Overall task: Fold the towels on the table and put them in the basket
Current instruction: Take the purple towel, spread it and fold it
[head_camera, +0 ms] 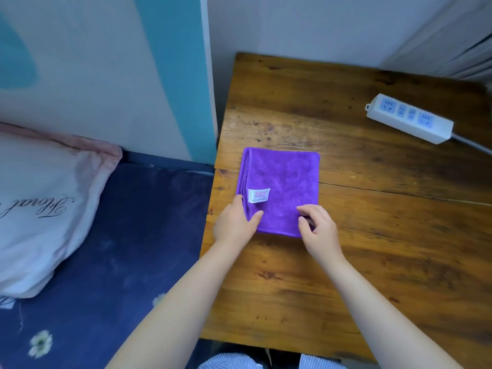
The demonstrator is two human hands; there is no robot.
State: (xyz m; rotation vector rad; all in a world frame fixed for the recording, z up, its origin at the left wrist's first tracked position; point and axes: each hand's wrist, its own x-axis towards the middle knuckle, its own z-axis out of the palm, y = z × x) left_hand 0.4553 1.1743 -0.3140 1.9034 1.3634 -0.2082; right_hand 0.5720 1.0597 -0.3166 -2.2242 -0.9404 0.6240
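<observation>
Here, beside a dark blue bed (106, 235) holding one pink pillow (40, 209), one folded purple microfibre towel (282, 182) is lying on the worn wooden table (346, 262); the left hand (234, 225) is pinching its near-left corner, the right hand (319, 230) is gripping its near-right corner, and one white power strip (410, 118) is sitting far right.

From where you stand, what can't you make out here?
- Basket: not in the head view at all.
- White tag on the purple towel: print too small to read.
- Towel's near corners: covered by the left hand and right hand.
- Power strip cord: cut off by the right edge.
- Pillow lettering: cut off at left.
</observation>
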